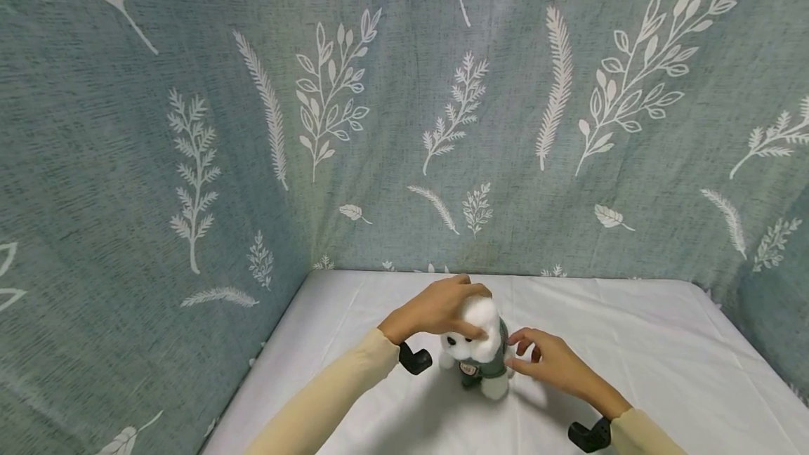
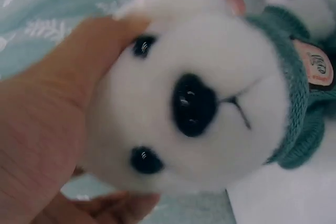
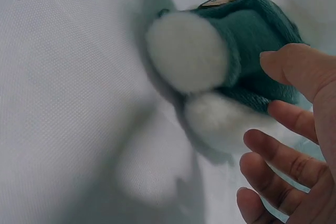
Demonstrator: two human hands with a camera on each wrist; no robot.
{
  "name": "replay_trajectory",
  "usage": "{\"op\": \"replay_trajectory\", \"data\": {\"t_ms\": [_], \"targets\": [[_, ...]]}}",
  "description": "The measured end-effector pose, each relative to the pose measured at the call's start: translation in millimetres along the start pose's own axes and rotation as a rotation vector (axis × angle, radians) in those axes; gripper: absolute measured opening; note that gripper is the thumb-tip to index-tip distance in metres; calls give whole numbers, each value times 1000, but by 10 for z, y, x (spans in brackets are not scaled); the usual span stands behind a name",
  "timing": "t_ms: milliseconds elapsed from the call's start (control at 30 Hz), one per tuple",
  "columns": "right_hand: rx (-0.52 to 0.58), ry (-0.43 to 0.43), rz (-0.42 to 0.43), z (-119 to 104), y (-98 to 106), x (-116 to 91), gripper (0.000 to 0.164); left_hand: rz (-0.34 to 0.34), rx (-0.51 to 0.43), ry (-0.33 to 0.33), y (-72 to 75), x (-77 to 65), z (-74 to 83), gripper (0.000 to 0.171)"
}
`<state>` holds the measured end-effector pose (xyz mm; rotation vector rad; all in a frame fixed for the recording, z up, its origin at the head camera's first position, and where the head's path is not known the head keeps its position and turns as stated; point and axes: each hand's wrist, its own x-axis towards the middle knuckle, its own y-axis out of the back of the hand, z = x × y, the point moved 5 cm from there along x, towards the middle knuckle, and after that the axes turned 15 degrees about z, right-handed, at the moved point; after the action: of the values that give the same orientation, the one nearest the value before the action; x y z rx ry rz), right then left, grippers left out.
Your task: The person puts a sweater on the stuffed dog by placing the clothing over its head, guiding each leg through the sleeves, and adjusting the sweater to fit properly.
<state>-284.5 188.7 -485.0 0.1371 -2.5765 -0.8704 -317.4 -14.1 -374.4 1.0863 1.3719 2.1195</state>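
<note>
A white plush dog (image 1: 483, 321) in a green knitted sweater (image 2: 286, 72) is on the white-covered table. Its face, with black eyes and a black nose (image 2: 193, 105), fills the left wrist view. My left hand (image 1: 442, 307) grips the head, thumb on one side and fingers curled round the other. At the toy's other side is my right hand (image 1: 553, 362), its fingers spread and loosely bent. Thumb and index fingertips are right at the sweater in the right wrist view, beside the round white paws (image 3: 187, 52). A pinkish label (image 2: 315, 64) shows on the sweater's chest.
The table's white cloth (image 1: 354, 307) spreads around the toy. Behind it and at both sides hang blue-green curtains (image 1: 392, 125) with white leaf prints. Each wrist carries a black strap-on camera piece (image 1: 414, 359).
</note>
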Motion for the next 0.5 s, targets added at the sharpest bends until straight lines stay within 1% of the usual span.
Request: {"op": "replay_trajectory", "data": {"t_ms": [133, 200, 233, 300, 367, 467, 500], "targets": [[2, -4, -4, 19, -3, -4, 24, -55, -140, -50, 25, -22, -98, 59], [2, -2, 4, 40, 2, -5, 24, -78, -181, -53, 36, -21, -132, 59], [2, -8, 7, 55, 5, -3, 24, -80, -184, -47, 32, -18, -139, 59], [9, -8, 20, 76, 18, 0, 26, -73, -139, -4, 12, -14, -119, 58], [10, -22, 28, 95, 29, 12, 27, -49, -44, 57, -26, -16, -59, 62], [12, -38, 35, 98, 39, 32, 27, -17, 137, 154, -100, -29, 63, 79], [5, -42, 36, 95, 40, 40, 27, -7, 192, 174, -126, -33, 95, 86]]}}
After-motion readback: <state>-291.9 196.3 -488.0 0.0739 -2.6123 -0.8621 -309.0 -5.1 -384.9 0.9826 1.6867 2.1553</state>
